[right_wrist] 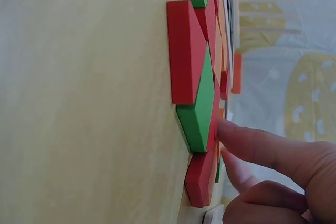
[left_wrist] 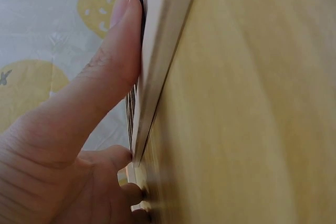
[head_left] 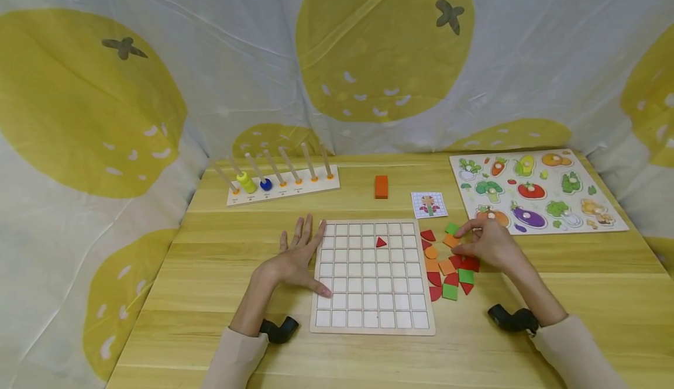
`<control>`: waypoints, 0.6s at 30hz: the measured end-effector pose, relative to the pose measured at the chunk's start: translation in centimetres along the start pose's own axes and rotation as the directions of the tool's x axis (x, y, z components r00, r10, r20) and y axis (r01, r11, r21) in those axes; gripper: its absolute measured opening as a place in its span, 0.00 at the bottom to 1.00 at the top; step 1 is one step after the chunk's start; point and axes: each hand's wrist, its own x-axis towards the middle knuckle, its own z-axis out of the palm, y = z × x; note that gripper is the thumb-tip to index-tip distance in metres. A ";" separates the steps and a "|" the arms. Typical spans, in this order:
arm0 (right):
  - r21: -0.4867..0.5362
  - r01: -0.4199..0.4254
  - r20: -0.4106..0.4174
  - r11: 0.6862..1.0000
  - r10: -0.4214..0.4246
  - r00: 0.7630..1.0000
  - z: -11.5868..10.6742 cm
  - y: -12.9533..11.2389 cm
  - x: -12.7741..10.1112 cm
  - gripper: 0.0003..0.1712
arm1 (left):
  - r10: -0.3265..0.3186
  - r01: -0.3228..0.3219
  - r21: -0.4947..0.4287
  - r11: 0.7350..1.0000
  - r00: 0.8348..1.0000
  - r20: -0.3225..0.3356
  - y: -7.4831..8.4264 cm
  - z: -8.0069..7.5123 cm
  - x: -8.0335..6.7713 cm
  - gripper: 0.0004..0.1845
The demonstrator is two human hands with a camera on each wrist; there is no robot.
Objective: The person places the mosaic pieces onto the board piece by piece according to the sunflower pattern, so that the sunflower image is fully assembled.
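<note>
A wooden grid board (head_left: 363,331) lies flat on the table, with one red triangle piece (head_left: 381,242) in an upper square. My left hand (head_left: 296,260) rests at the board's left edge, fingers spread; its thumb (left_wrist: 113,51) lies over the rim in the left wrist view. To the right of the board is a loose group of red, green and orange pieces, among them a green square (head_left: 450,292). My right hand (head_left: 492,243) is at the group's upper part, thumb and index finger pinching an orange square piece (head_left: 450,240). In the right wrist view, a red piece (right_wrist: 184,51) and others partly hide the fingertips.
A small pattern card (head_left: 429,205) lies above the pieces, and an orange block (head_left: 381,187) sits behind the board. The vegetable puzzle board (head_left: 605,202) is at the back right. A peg stand (head_left: 316,184) with yellow and blue beads stands at the back left.
</note>
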 end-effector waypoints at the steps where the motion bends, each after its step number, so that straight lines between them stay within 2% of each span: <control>1: -0.002 0.005 -0.002 1.000 -0.005 1.000 0.0 0.0 0.0 0.20 | -0.001 0.001 0.002 1.000 1.000 0.000 0.0 0.0 0.0 0.80; 11: -0.039 -0.005 -0.024 0.999 0.004 1.000 0.0 0.0 -0.1 0.22 | -0.001 0.001 -0.002 1.000 1.000 -0.004 -0.1 0.0 0.1 0.81; 18: 0.001 0.044 0.001 0.999 -0.044 0.999 0.2 0.0 0.2 0.19 | -0.004 0.004 -0.005 1.000 1.000 -0.006 -0.1 0.0 0.1 0.81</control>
